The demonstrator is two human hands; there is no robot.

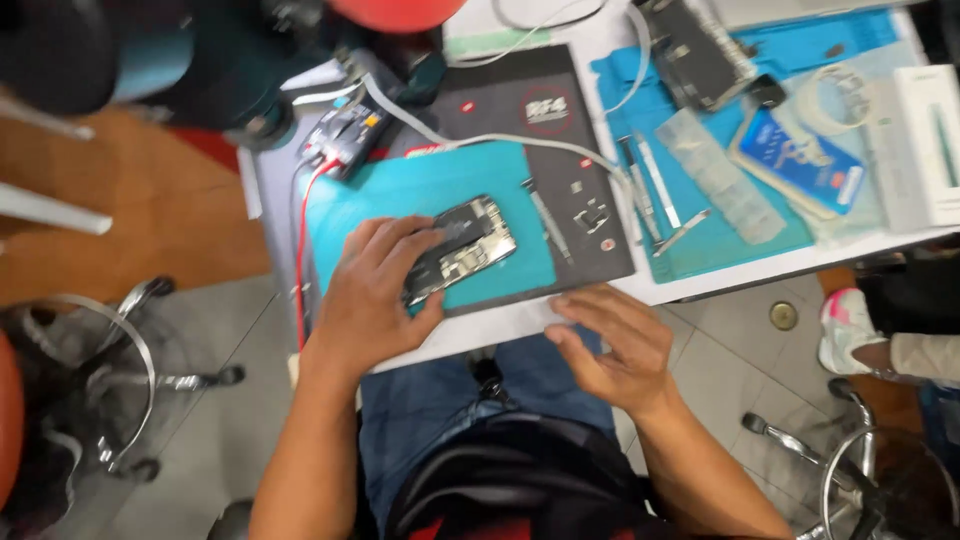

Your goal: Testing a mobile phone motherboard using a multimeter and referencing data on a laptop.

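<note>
An opened phone, its inner parts showing, lies on a teal mat near the front edge of the white counter. The left hand lies over its near end, its grip loosely closed on the phone with fingers on top and thumb beneath. The right hand hovers open and empty just off the counter edge, with a screwdriver and tweezers on the dark mat beyond.

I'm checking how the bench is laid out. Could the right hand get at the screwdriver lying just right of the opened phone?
Probably yes. The right hand hovers open at the table edge, and the screwdriver lies uncovered on the dark mat just beyond it, nothing between.
</note>
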